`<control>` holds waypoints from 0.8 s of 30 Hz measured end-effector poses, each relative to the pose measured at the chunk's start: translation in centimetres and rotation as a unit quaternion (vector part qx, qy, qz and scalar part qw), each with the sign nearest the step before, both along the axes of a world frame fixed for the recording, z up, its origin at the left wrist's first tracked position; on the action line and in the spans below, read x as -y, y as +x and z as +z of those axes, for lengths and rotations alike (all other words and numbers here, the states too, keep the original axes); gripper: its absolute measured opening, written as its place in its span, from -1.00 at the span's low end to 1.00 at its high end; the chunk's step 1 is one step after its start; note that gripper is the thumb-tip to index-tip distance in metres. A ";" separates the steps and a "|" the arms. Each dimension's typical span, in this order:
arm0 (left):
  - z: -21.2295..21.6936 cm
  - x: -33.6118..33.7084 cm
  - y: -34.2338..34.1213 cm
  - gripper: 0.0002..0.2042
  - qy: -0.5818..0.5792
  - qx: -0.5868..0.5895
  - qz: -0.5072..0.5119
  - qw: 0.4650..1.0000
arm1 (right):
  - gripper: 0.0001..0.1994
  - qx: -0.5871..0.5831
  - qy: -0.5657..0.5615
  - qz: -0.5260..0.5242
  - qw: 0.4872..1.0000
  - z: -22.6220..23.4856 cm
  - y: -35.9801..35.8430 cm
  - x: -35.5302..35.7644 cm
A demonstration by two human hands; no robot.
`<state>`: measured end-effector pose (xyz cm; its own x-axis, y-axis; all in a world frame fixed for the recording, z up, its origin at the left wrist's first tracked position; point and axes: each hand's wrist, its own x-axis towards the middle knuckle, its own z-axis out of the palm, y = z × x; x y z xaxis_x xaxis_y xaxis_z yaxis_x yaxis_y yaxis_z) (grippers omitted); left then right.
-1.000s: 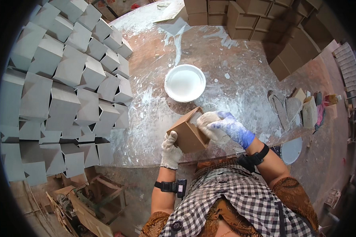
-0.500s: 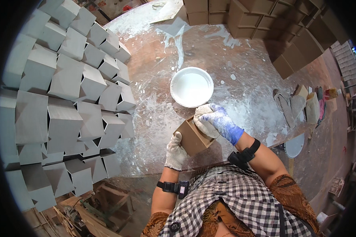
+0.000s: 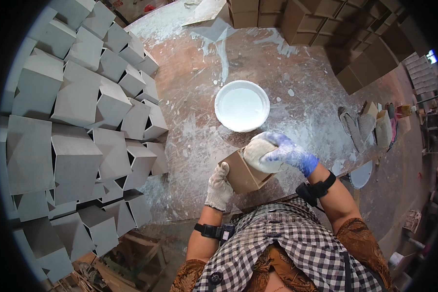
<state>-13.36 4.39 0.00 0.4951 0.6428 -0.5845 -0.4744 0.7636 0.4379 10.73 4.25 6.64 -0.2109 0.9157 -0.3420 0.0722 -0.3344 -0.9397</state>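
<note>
My left hand (image 3: 220, 187), in a white knitted glove, grips the left side of a brown, open-sided fibreboard box (image 3: 241, 177). Tilted, the box hangs over the near edge of the table. In my right hand (image 3: 289, 152), which wears a blue glove smeared with white, is a rounded off-white wad (image 3: 261, 155); whether it is cloth or sponge I cannot tell. The wad rests against the upper right of the box and hides part of its opening. Just beyond my hands stands a white bowl (image 3: 217, 111) holding white liquid.
Stacked white-coated boxes (image 3: 78, 92) fill the left side. Brown uncoated boxes (image 3: 355, 78) are piled at the far right. Slippers or grey cloth pieces (image 3: 355, 129) lie at the table's right edge, above a pale round lid (image 3: 361, 175). White splashes mark the tabletop (image 3: 190, 112).
My right hand and the wad have moved right and slightly down along the box. The box has shifted slightly right, and so has my left hand. The view has shifted a little.
</note>
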 end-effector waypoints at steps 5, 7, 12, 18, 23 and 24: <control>0.3 -0.2 0.2 -0.54 0.000 0.005 -0.010 1.000 | -0.56 -0.009 -0.078 -0.207 0.975 -1.8 -0.9 1.7; 0.0 -0.3 0.3 -0.55 -0.003 -0.004 -0.003 1.000 | -0.56 0.111 -0.083 -0.208 0.968 -0.2 -2.7 1.1; -1.0 -0.3 -0.1 -0.60 0.014 -0.041 0.023 0.999 | -0.53 0.071 -0.003 -0.106 0.992 -0.4 -3.0 0.5; -1.1 -0.9 -0.5 -0.71 -0.021 -0.038 0.031 0.999 | -0.54 0.099 0.124 0.141 0.977 1.0 -1.4 -1.2; -1.4 -0.9 -0.6 -0.73 -0.036 -0.051 0.046 0.997 | -0.64 0.149 0.201 0.317 0.915 2.3 -1.8 -1.2; -1.2 -0.9 -0.6 -0.68 -0.021 -0.066 0.039 0.997 | -0.65 0.143 0.198 0.352 0.904 2.5 -1.9 -0.8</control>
